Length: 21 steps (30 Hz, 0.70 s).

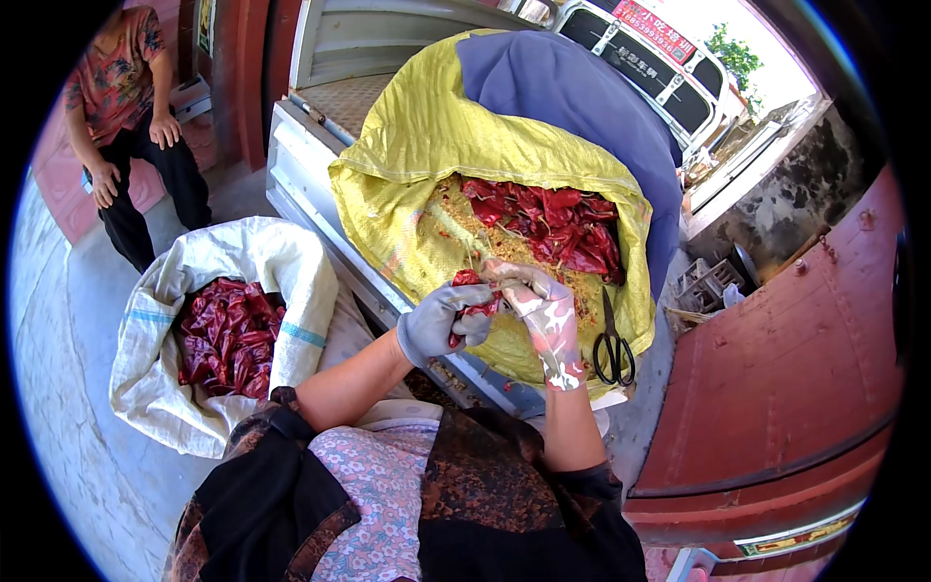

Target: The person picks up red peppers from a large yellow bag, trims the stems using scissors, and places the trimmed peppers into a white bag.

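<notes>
My left hand [441,322], in a grey glove, grips a dried red chili [475,308] in front of a big yellow sack [427,145]. My right hand [543,308], in a pale stained glove, closes its fingertips on the top end of the same chili. Inside the yellow sack lies a heap of dried red chilies [553,223] over a layer of yellow seeds. Black scissors [613,349] rest on the sack's front lip, just right of my right hand.
A white sack [291,267] holding more red chilies [228,335] stands at my left on the concrete floor. The yellow sack lies on a truck's lowered tailgate [310,189]. Another person [131,116] sits at the far left. A red metal door [786,388] fills the right.
</notes>
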Motion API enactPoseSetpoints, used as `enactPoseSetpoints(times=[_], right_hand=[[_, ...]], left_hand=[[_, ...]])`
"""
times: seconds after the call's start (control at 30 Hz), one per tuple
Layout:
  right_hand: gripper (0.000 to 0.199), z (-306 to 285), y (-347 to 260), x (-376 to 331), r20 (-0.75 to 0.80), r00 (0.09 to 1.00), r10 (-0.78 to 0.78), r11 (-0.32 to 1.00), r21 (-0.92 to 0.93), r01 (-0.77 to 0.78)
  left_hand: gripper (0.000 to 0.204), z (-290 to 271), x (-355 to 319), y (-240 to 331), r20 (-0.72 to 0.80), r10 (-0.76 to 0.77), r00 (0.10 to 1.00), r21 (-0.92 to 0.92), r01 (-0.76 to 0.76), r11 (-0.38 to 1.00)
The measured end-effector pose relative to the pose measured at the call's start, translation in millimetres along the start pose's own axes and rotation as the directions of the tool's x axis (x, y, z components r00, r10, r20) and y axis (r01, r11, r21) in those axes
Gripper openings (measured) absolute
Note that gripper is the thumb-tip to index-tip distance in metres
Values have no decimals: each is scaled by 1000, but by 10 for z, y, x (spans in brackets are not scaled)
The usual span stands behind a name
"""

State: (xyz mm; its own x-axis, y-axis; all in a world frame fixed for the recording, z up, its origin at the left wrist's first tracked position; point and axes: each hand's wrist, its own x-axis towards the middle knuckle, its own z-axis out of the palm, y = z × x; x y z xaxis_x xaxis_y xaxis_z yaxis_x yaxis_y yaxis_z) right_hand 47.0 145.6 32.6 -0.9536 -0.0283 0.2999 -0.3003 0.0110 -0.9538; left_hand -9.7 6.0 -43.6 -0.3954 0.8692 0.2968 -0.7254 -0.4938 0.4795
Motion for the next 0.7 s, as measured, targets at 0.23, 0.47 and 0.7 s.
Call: enactPoseSetpoints(times=[0.23,0.47,0.7], right_hand=[[12,125,-42,-1,-176,984,-11,988,-152,-16],[12,153,-23,1,-225,974,35,957,-273,-98],[11,101,106,17,-238,971,-33,959,-283,-37]], left_hand=[[33,108,-43,57,-174,21,984,153,6,988],[37,172,-69,120,-132,113,985,267,-74,961],[22,174,-68,165,-337,149,929,603,92,792]])
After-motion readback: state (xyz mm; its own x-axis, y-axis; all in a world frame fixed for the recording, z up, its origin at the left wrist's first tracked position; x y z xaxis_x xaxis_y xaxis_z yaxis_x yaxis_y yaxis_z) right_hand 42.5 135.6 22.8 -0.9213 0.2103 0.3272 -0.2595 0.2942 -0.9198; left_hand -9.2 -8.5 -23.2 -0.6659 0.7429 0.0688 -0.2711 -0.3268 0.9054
